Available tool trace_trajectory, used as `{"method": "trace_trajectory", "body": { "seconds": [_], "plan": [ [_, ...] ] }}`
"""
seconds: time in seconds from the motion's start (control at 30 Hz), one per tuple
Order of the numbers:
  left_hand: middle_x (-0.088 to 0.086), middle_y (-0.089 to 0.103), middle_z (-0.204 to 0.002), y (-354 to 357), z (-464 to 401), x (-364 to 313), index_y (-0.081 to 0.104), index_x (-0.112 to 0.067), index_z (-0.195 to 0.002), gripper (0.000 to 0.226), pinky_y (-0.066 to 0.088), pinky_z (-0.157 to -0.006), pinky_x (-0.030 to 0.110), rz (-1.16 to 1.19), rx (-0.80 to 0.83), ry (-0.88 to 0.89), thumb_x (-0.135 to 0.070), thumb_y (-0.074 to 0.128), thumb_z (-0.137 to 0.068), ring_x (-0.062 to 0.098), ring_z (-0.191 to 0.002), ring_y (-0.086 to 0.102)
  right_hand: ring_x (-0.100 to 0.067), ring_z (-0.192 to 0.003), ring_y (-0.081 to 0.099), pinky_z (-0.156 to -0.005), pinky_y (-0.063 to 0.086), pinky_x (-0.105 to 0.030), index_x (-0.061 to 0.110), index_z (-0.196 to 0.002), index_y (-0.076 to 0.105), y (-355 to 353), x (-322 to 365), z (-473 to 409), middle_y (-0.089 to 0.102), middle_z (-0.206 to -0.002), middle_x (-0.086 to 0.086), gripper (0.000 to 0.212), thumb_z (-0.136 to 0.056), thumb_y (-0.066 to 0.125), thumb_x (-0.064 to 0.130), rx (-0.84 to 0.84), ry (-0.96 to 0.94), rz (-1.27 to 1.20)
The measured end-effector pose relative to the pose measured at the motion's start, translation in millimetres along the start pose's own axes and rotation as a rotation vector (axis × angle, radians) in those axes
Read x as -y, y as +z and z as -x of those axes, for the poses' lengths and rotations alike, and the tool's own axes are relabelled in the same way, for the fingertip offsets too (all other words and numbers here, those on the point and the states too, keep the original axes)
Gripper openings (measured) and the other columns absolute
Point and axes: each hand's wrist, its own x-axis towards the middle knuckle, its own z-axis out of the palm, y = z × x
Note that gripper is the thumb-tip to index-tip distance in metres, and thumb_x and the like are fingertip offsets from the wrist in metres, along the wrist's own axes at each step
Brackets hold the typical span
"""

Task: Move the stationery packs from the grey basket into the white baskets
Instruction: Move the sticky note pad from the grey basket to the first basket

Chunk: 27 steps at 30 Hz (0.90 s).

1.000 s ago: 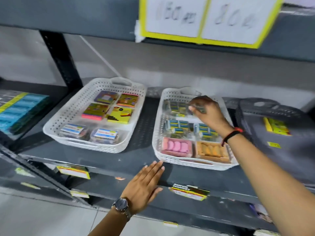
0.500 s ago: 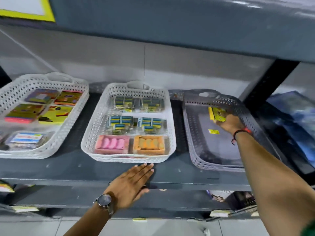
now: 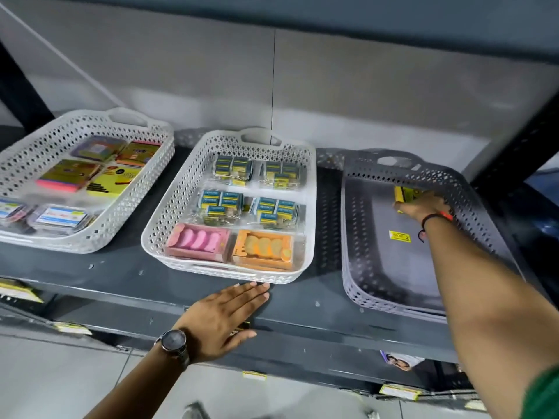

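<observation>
The grey basket stands at the right of the shelf. Inside it, at the far right, my right hand is closed around a yellow stationery pack, partly hidden by my fingers. A small yellow label lies on the basket's floor. The middle white basket holds blue-and-yellow packs, a pink pack and an orange pack. The left white basket holds coloured note pads and clear boxes. My left hand lies flat and open on the shelf's front edge, below the middle basket.
The dark shelf carries all three baskets side by side. A black upright post rises at the right, another at the far left. Yellow price tags hang on the lower shelf edge. An upper shelf overhangs the baskets.
My right hand left the middle white basket, crossed to the grey basket and closed on the yellow pack. The view swung right. My left hand stayed on the shelf edge.
</observation>
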Motion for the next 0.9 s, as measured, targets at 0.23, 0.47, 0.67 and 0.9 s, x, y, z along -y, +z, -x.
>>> {"method": "trace_trajectory", "body": {
  "seconds": [0.23, 0.47, 0.67, 0.9],
  "plan": [
    [0.005, 0.056, -0.132, -1.2, 1.0, 1.2, 0.057, -0.009, -0.125, 0.067, 0.049, -0.091, 0.037, -0.016, 0.012, 0.018, -0.045, 0.008, -0.097, 0.021, -0.118, 0.055, -0.04, -0.124, 0.046, -0.099, 0.042, -0.044, -0.003, -0.135, 0.027, -24.0, 27.8, 14.2, 0.047, -0.137, -0.026, 0.088, -0.074, 0.065, 0.047, -0.047, -0.094, -0.2],
    [0.009, 0.053, -0.133, -11.0, 40.7, 25.0, 0.056, -0.006, -0.125, 0.06, 0.026, -0.107, 0.032, 0.003, 0.031, -0.052, -0.043, 0.017, -0.097, 0.025, -0.123, 0.05, -0.032, -0.11, 0.056, -0.087, 0.044, -0.038, 0.009, -0.119, 0.047, -34.5, 120.7, 88.1, 0.058, -0.122, -0.019, 0.061, -0.073, 0.066, 0.045, 0.009, -0.585, -0.34],
    [0.013, 0.058, -0.128, -31.8, 102.0, 95.9, 0.051, -0.004, -0.126, 0.061, 0.012, -0.11, 0.031, -0.011, 0.014, -0.252, -0.043, 0.012, -0.098, 0.03, -0.117, 0.055, -0.033, -0.099, 0.061, -0.073, 0.042, -0.03, 0.007, -0.108, 0.049, -1.6, 230.5, 180.6, 0.064, -0.108, -0.016, 0.056, -0.066, 0.077, 0.031, 0.035, -0.983, -0.307],
    [0.012, 0.053, -0.133, -27.4, 113.6, 154.7, 0.055, -0.005, -0.125, 0.067, 0.047, -0.092, 0.043, -0.097, 0.003, -0.237, -0.056, 0.03, -0.09, 0.027, -0.12, 0.053, -0.031, -0.113, 0.057, -0.092, 0.044, -0.038, 0.017, -0.125, 0.043, 68.3, 335.7, 238.0, 0.059, -0.126, -0.011, 0.071, -0.065, 0.074, 0.04, 0.159, -1.168, -0.123]
  ]
}}
